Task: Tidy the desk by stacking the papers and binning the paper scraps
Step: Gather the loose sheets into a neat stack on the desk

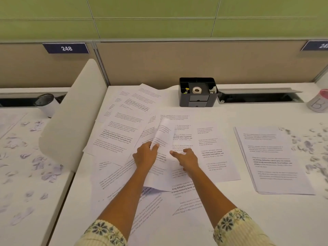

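Several printed sheets [122, 125] lie scattered and overlapping across the middle and left of the white desk [230, 219]. My left hand [144, 156] pinches the edge of one sheet [164, 132], which curls upward away from me. My right hand [187, 159] rests on the papers just right of it, thumb stretched toward the lifted sheet, fingers spread loosely. A squared stack of papers [273, 160] lies at the right. Torn paper scraps [305, 146] are strewn at the desk's right edge.
A black desk organiser [197, 92] with a tape roll stands at the back centre. A white cup marked B [318, 102] sits at the back right. A white divider [71, 121] separates a neighbouring desk [23, 174] covered with scraps, with a mesh-topped cup [46, 104].
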